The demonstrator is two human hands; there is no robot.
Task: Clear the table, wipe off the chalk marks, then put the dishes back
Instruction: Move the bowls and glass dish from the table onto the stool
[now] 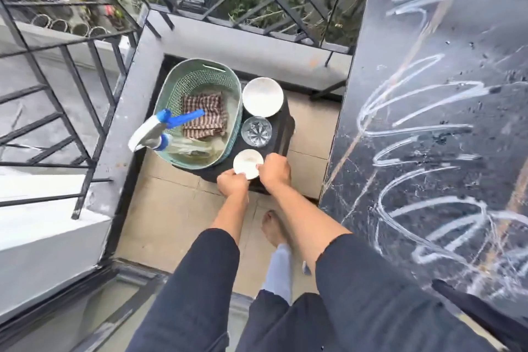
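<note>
A small white dish (247, 162) sits at the near edge of a low black stool (283, 128). My left hand (232, 183) grips its near rim and my right hand (274, 171) grips its right rim. Behind it on the stool stand a clear cut glass (256, 131) and a large white bowl (263, 96). The black table (434, 123) on the right is covered in white chalk scribbles (414, 111) and holds no dishes.
A green basket (197, 111) on the stool holds a striped brown cloth (203, 115) and a spray bottle with a blue trigger (160, 131). Black metal railings (71, 88) run at left and behind. My bare foot (271, 227) stands on the tiled floor (171, 208).
</note>
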